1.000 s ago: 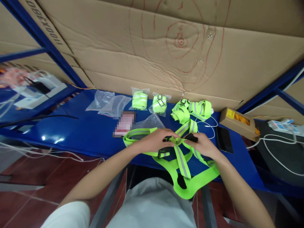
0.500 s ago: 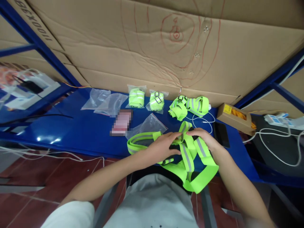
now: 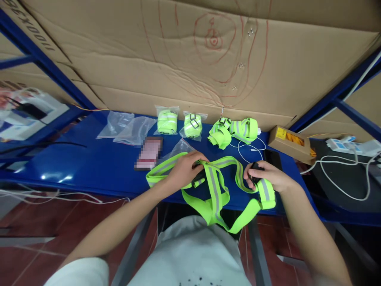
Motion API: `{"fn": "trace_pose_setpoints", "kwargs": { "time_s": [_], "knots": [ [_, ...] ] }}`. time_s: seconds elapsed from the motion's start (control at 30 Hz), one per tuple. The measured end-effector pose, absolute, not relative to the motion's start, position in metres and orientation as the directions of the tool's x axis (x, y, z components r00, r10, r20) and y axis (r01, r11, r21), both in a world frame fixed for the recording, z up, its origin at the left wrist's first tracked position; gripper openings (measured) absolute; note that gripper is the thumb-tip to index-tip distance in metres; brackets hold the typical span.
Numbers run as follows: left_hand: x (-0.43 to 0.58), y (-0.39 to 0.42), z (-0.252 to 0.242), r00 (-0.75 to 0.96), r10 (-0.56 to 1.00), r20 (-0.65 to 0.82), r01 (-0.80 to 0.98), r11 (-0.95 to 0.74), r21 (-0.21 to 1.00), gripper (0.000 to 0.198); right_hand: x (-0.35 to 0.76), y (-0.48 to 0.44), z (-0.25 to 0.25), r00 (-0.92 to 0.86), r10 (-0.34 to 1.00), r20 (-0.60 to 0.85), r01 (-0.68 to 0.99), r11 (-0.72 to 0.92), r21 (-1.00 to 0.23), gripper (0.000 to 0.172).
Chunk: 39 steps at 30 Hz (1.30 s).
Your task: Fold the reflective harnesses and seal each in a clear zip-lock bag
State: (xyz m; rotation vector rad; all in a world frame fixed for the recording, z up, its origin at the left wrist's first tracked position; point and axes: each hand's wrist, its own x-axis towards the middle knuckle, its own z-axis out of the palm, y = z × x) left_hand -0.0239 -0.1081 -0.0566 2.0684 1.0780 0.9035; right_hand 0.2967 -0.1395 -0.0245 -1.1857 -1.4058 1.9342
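A neon-green reflective strap harness (image 3: 217,194) with grey stripes lies across the front edge of the blue shelf (image 3: 89,167) and hangs toward my lap. My left hand (image 3: 186,169) is closed on a strap with a black buckle at its left part. My right hand (image 3: 264,174) is closed on another black buckle and strap at the right. The two hands are apart, with a strap stretched between them.
Two bagged green straps (image 3: 167,121) and a loose rolled pile (image 3: 232,131) lie by the cardboard wall (image 3: 190,59). Empty plastic bags (image 3: 125,127), a blurred card (image 3: 147,153), a black phone (image 3: 272,155), a white cable (image 3: 250,147) and a small box (image 3: 290,143) also sit on the shelf.
My hands were together at the harness middle; they have moved apart, spreading the strap sideways. The view has tilted slightly.
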Motion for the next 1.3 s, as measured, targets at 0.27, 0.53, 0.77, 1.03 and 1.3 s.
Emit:
{"fn": "trace_pose_setpoints", "kwargs": {
  "time_s": [0.27,0.53,0.77,1.03,1.3],
  "knots": [
    [-0.009,-0.122,-0.052,0.43,0.767,0.476,0.396,-0.634,0.665,0.025,0.222,-0.166,-0.038,-0.282,0.953,0.109,0.772,0.293,-0.564,0.033],
    [-0.017,-0.119,-0.079,0.537,0.759,0.369,0.627,-0.651,0.428,0.013,0.227,-0.177,-0.044,-0.266,0.918,0.295,0.905,0.342,-0.251,0.037],
    [-0.009,-0.121,-0.074,0.568,0.778,0.268,0.707,-0.629,0.323,0.013,0.253,-0.161,-0.044,-0.382,0.853,-0.357,0.555,-0.097,-0.826,0.033],
    [-0.015,-0.106,-0.073,0.416,0.845,0.336,0.602,-0.533,0.595,0.01,0.274,-0.163,-0.047,-0.233,0.955,-0.181,0.427,-0.067,-0.902,0.045],
    [-0.074,-0.111,-0.023,0.252,0.966,0.059,0.197,-0.11,0.974,0.034,0.324,-0.178,-0.012,0.109,0.992,-0.069,-0.026,-0.067,-0.997,0.04]
  ]
}}
